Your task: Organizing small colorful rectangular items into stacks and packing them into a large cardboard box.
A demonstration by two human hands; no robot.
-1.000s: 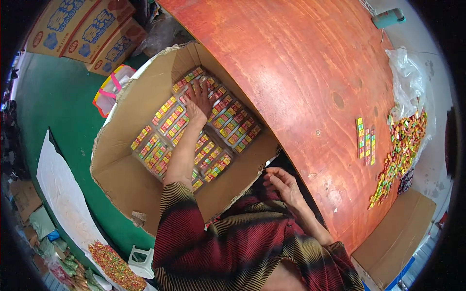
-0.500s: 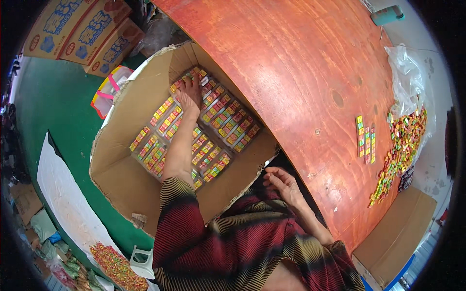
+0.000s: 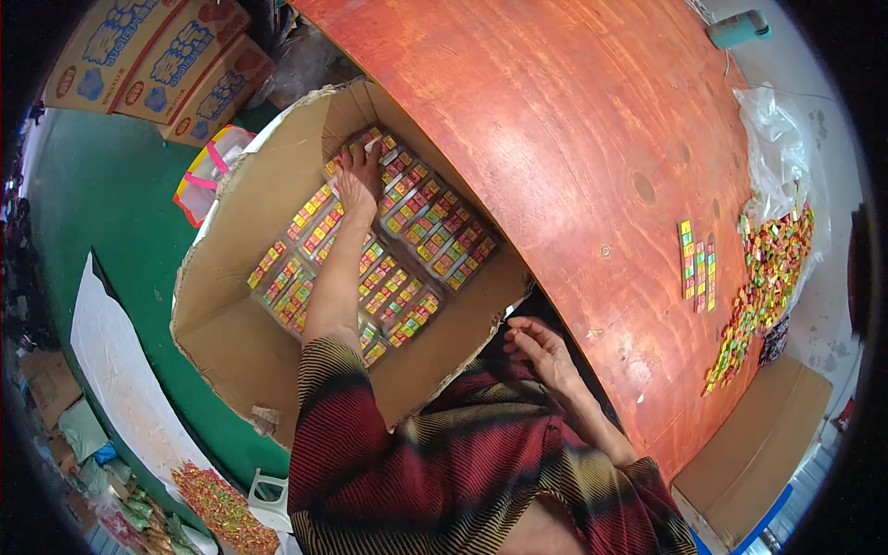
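Reaching deep into a large cardboard box (image 3: 231, 213), my left hand (image 3: 359, 176) has its fingers stretched over the far corner of the packed layer. That layer is made of clear trays (image 3: 430, 222) filled with rows of small coloured cubes in yellow, red, pink and green. The fingertips touch the tray there and hide part of it; I see nothing lifted in them. My right hand (image 3: 546, 356) rests by the box's near right rim, beside the table edge, fingers loosely bent and apart, with no object visible in them.
A red-brown wooden table (image 3: 555, 157) borders the box on the right. Loose cubes (image 3: 772, 277) spill from a plastic bag (image 3: 777, 139) near three short rows of cubes (image 3: 698, 268). Printed cartons (image 3: 157, 65) stand far left. A white sheet (image 3: 129, 370) lies on the green floor.
My left hand has shifted slightly left and its fingers have moved over the far corner tray. The left forearm has swung a little left. My right hand stays almost in place.
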